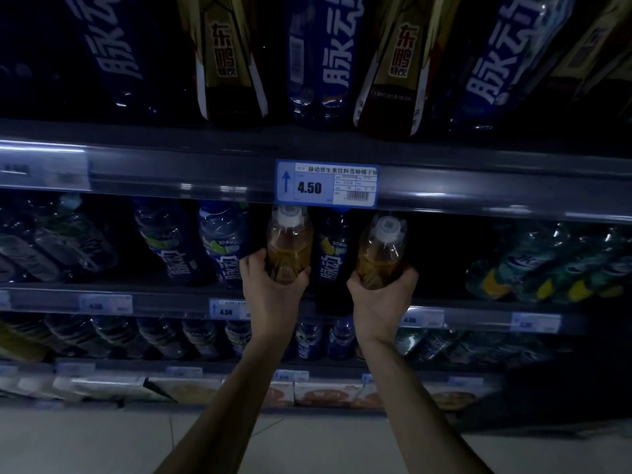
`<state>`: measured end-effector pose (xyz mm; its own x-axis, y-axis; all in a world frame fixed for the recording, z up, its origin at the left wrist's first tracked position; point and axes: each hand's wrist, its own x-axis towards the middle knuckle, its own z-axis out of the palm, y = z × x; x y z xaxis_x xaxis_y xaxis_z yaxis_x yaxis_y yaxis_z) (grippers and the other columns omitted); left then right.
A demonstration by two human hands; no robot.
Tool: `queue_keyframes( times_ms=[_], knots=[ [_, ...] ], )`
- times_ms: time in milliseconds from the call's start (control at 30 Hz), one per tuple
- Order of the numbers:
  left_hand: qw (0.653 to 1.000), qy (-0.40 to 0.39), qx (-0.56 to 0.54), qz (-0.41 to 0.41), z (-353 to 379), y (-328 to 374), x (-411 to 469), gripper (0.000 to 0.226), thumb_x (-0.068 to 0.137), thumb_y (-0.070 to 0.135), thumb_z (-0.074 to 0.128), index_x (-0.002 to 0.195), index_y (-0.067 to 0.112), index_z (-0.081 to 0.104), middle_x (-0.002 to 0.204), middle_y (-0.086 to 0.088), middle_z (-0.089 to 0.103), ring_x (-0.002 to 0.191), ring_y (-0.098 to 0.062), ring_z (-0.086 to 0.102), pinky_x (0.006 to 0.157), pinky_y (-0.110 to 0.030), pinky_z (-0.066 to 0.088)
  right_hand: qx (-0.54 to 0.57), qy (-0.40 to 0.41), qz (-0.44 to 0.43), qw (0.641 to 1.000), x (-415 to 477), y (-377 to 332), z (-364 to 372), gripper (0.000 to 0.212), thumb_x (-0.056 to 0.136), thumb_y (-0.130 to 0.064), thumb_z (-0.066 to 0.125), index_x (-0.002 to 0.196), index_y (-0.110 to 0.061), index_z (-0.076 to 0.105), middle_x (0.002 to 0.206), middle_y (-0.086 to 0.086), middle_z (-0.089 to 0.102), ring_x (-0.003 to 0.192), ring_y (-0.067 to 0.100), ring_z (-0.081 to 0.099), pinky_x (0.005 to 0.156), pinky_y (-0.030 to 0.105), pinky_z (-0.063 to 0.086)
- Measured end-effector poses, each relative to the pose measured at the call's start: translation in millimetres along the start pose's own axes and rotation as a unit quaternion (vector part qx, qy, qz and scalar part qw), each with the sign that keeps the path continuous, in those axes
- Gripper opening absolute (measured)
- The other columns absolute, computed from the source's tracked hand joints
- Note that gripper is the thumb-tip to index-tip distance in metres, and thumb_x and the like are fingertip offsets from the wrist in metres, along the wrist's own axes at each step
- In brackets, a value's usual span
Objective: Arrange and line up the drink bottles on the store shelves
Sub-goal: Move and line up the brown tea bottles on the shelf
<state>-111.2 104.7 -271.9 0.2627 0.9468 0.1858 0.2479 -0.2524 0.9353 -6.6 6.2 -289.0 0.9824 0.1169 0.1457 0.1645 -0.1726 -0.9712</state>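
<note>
Gripping one amber bottle in each hand, you hold both at the second shelf's front edge. Your left hand [273, 285] wraps the left amber bottle [290, 244]; your right hand [381, 299] wraps the right amber bottle [381, 254]. A blue-labelled bottle [333, 254] stands between them, the price tag [326, 183] at 12 o'clock.

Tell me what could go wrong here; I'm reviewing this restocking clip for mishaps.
1. Each hand, left and right, grips only the base of an amber bottle (left one, right one), so either might tip or slip.
2. The bottle caps sit close under the shelf rail with the price tag; lifting could knock the tag.
3. A blue bottle stands between the two amber ones and could be bumped over.
</note>
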Motion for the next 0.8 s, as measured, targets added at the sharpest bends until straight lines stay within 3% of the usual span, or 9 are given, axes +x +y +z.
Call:
queue_keyframes(
  times_ms=[67,267,367,500,600,700,800],
  knots=[
    [1.000,-0.008,-0.007,0.013,-5.5,4.9,-5.5,0.066,0.067,0.031,0.084,0.121,0.018,0.049,0.109,0.008,0.042,0.103,-0.006,0.048,0.086,-0.023,0.044,0.001,0.001,-0.004,1.000,-5.8,-6.0,-3.8,0.070,0.066,-0.019,0.082,0.123,-0.010,0.042,0.107,0.005,0.056,0.095,0.015,0.058,0.078,0.017,0.047],
    [0.998,-0.031,-0.030,0.034,-23.5,17.8,-29.4,0.063,0.066,0.027,0.084,0.118,0.023,0.049,0.106,0.010,0.042,0.097,0.009,0.045,0.075,-0.001,0.038,0.008,-0.010,-0.008,1.000,-32.4,-22.4,-21.3,0.067,0.066,-0.021,0.081,0.120,-0.019,0.043,0.105,-0.002,0.056,0.093,0.000,0.057,0.079,0.011,0.046],
    [0.998,-0.045,-0.023,0.036,-32.1,28.3,-41.9,0.064,0.065,0.029,0.085,0.117,0.026,0.048,0.105,0.009,0.044,0.095,0.005,0.046,0.074,-0.003,0.038,0.013,-0.002,-0.017,1.000,-46.0,-34.5,-34.8,0.066,0.065,-0.021,0.082,0.117,-0.027,0.042,0.102,-0.013,0.054,0.093,-0.015,0.052,0.071,-0.002,0.039],
    [0.996,-0.076,-0.039,0.041,-44.3,49.0,-59.8,0.062,0.065,0.031,0.085,0.113,0.033,0.047,0.103,0.013,0.046,0.099,0.004,0.049,0.075,-0.009,0.040,0.028,0.020,-0.012,0.999,-62.3,-57.8,-57.8,0.072,0.063,-0.022,0.082,0.116,-0.040,0.038,0.103,-0.024,0.052,0.095,-0.014,0.053,0.072,-0.001,0.040],
    [0.993,-0.097,-0.050,0.052,-49.0,69.1,-72.1,0.060,0.065,0.032,0.086,0.112,0.031,0.049,0.103,0.013,0.046,0.099,0.003,0.050,0.075,-0.012,0.043,0.030,0.043,-0.026,0.998,-67.8,-80.6,-75.6,0.070,0.062,-0.026,0.082,0.116,-0.038,0.039,0.101,-0.033,0.047,0.097,-0.018,0.050,0.072,-0.003,0.038],
    [0.990,-0.118,-0.048,0.061,-50.2,94.7,-82.4,0.062,0.064,0.029,0.086,0.115,0.021,0.052,0.102,0.009,0.046,0.096,-0.001,0.050,0.077,-0.016,0.044,0.040,0.058,-0.034,0.997,-65.7,-105.5,-96.2,0.065,0.062,-0.025,0.080,0.115,-0.028,0.044,0.100,-0.026,0.051,0.095,-0.016,0.052,0.072,-0.002,0.040],
    [0.986,-0.135,-0.049,0.080,-46.6,126.5,-90.7,0.061,0.063,0.027,0.086,0.114,0.018,0.054,0.101,0.008,0.047,0.094,-0.001,0.049,0.076,-0.013,0.041,0.046,0.063,-0.025,0.997,-54.9,-133.4,-118.8,0.065,0.062,-0.020,0.081,0.117,-0.022,0.047,0.103,-0.010,0.057,0.094,-0.005,0.056,0.074,0.002,0.043]
  ],
)
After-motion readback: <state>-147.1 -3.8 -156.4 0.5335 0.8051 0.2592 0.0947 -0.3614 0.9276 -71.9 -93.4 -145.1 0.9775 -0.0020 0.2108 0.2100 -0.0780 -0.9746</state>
